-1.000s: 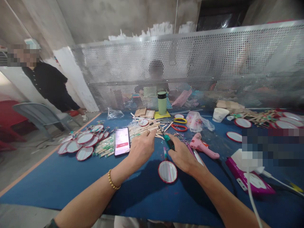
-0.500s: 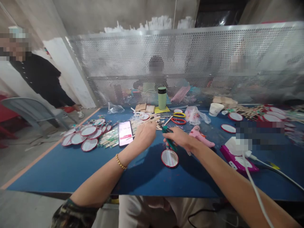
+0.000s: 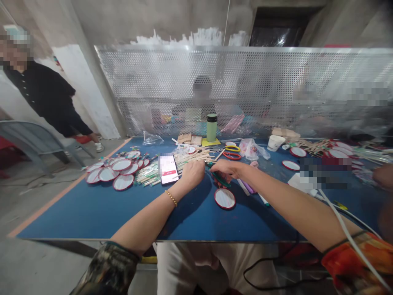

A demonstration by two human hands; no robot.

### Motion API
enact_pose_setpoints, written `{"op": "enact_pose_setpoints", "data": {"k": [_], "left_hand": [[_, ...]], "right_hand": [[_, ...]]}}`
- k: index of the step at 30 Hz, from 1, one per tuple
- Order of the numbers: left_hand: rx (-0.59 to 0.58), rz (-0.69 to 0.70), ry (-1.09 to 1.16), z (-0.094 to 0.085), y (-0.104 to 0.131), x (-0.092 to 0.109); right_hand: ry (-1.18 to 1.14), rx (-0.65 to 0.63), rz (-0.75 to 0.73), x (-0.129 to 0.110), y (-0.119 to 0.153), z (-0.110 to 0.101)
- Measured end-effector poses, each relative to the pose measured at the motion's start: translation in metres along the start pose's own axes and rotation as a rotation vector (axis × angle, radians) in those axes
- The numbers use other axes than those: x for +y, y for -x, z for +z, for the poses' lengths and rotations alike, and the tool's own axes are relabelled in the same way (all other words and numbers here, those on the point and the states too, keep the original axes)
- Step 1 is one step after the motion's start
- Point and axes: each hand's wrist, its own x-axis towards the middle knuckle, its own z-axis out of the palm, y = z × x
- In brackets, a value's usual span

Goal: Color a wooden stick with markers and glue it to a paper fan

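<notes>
My right hand [image 3: 226, 169] is closed around green-handled pliers [image 3: 221, 180], whose jaws point left toward my left hand. My left hand [image 3: 193, 174] is closed, its fingertips pinched at the jaws; whatever it holds is too small or hidden to make out. Just below the pliers, a round white disc with a red rim [image 3: 225, 198] lies on the blue table [image 3: 123, 217]. Left of my left hand lies a phone with a lit screen [image 3: 168, 169]. Behind both hands is a spread of thin wooden sticks [image 3: 201, 155].
Several red-rimmed discs [image 3: 123, 182] are piled at left. Scissors with red handles [image 3: 231, 156], a green bottle [image 3: 211, 129] and a paper cup [image 3: 275, 142] stand or lie farther back. A white cable [image 3: 334, 213] crosses my right forearm. Another person's hand [image 3: 382, 177] shows at the right edge.
The view has shifted slightly. My right forearm now lies flatter across the table, covering most of the pink glue gun and the purple device. The pliers stay in my right hand near my left.
</notes>
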Motion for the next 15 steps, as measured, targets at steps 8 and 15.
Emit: {"op": "enact_pose_setpoints", "data": {"k": [8,15], "left_hand": [[-0.01,-0.004,0.016,0.012,-0.006,-0.004],[-0.046,0.016,0.022,0.018,-0.007,-0.004]], "right_hand": [[0.087,-0.033,0.044,-0.007,-0.008,-0.005],[0.119,-0.068,0.149,-0.011,-0.015,-0.006]]}}
